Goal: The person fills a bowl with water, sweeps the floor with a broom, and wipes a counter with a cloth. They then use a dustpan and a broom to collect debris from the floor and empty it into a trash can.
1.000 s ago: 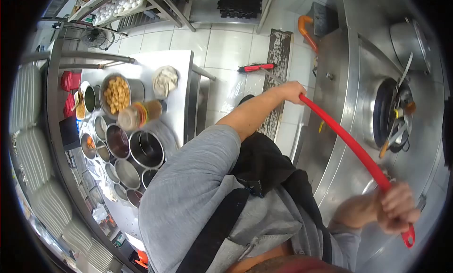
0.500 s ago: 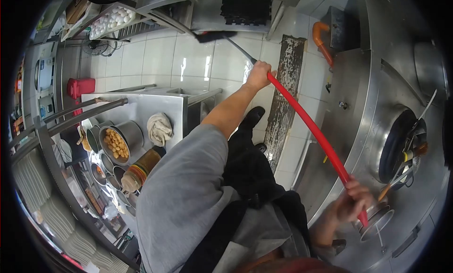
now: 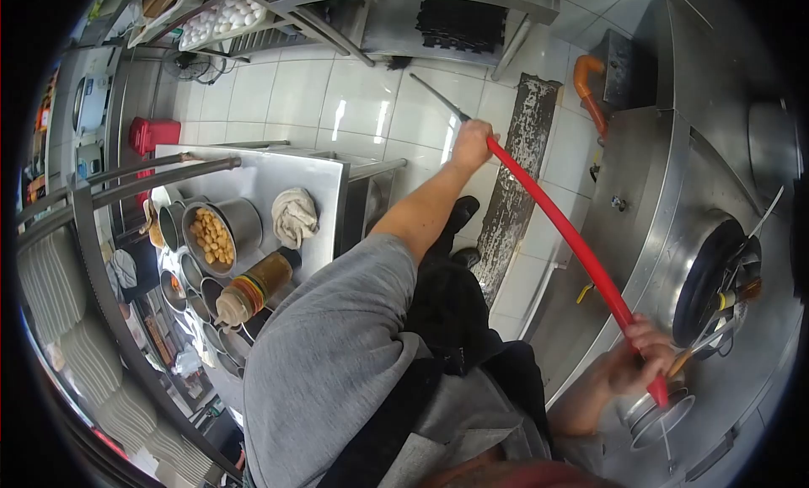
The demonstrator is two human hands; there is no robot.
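Note:
A broom with a long red-and-grey handle [image 3: 566, 228] slants across the view in both my hands. My left hand [image 3: 474, 145] is wrapped round the handle where red meets grey, with that arm stretched out over the floor. Near the handle's top end, my right hand [image 3: 640, 357] is closed round the red part, beside the stove counter. The grey lower end runs toward the foot of a steel table [image 3: 404, 41]. Only a small dark patch of bristles [image 3: 399, 63] shows there; the rest of the broom head is hidden or blurred.
A worn dark strip [image 3: 527, 126] crosses the tiled floor [image 3: 358, 100]. At right, the steel stove counter [image 3: 628, 176] carries a wok [image 3: 708, 269] and utensils. At left, a steel counter [image 3: 324, 176] holds a pot [image 3: 244, 231], a cloth [image 3: 294, 217] and a bottle [image 3: 257, 286].
The broom head, seen dark by the table before, now shows only a small patch at the table's foot. Both hands keep their hold. The whole view has shifted slightly.

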